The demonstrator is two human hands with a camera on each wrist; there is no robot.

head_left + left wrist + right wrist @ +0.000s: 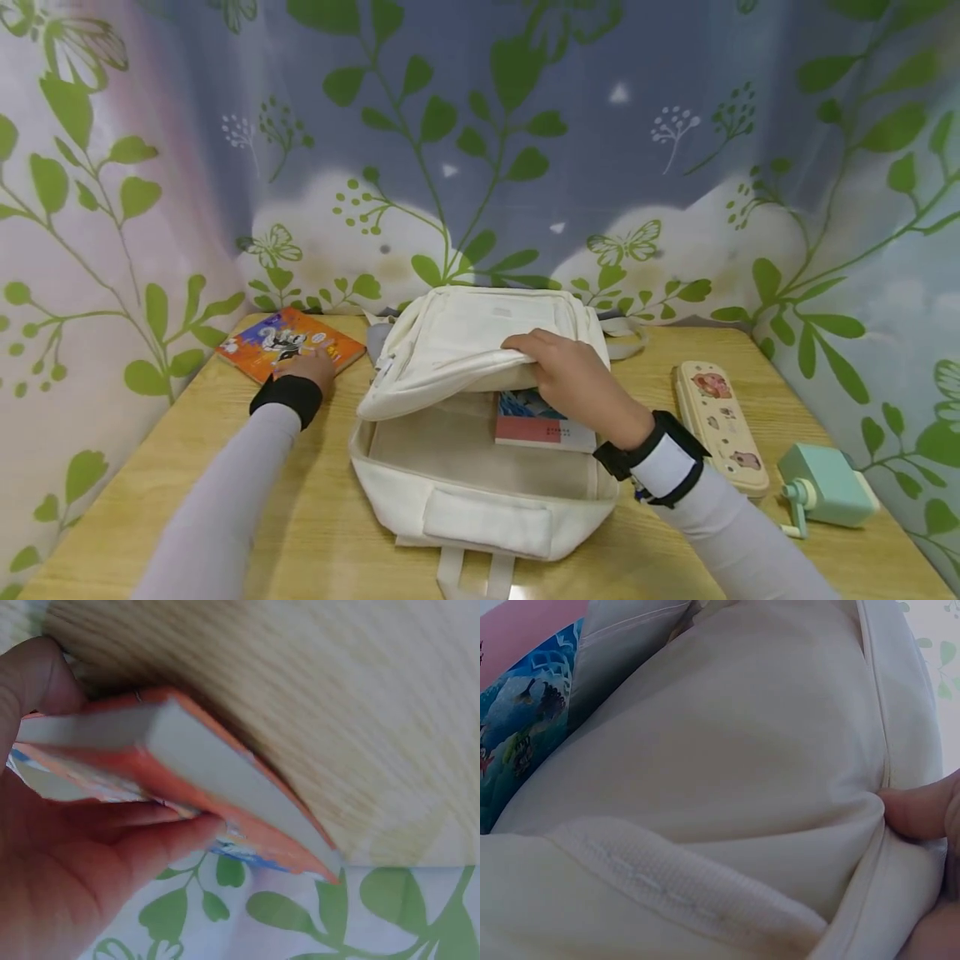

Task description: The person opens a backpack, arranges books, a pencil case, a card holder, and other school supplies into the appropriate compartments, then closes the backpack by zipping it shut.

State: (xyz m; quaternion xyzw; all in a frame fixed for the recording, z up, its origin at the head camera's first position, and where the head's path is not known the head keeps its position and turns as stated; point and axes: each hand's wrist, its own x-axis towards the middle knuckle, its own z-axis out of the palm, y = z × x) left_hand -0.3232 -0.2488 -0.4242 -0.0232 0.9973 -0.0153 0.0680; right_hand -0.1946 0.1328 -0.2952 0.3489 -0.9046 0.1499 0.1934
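Note:
A white backpack (390, 500) lies unzipped on the table, its front flap (487, 329) raised. My right hand (577, 379) pinches the flap's edge, the thumb (915, 810) pressing into the lining in the right wrist view. Inside the opening sits a book (525, 429) with a blue picture and a pink-and-white band, partly hidden by the flap and hand. At the back left, my left hand (311, 367) grips an orange book (258, 346) with a cartoon cover. In the left wrist view this book (217, 765) is tilted, held between thumb and fingers.
To the right of the backpack lies a cream pencil case (720, 425) with animal pictures. Nearer the right edge stands a mint-green pencil sharpener (825, 483) with a crank. A leaf-patterned curtain (465, 167) borders the wooden table (315, 517) at the back and sides.

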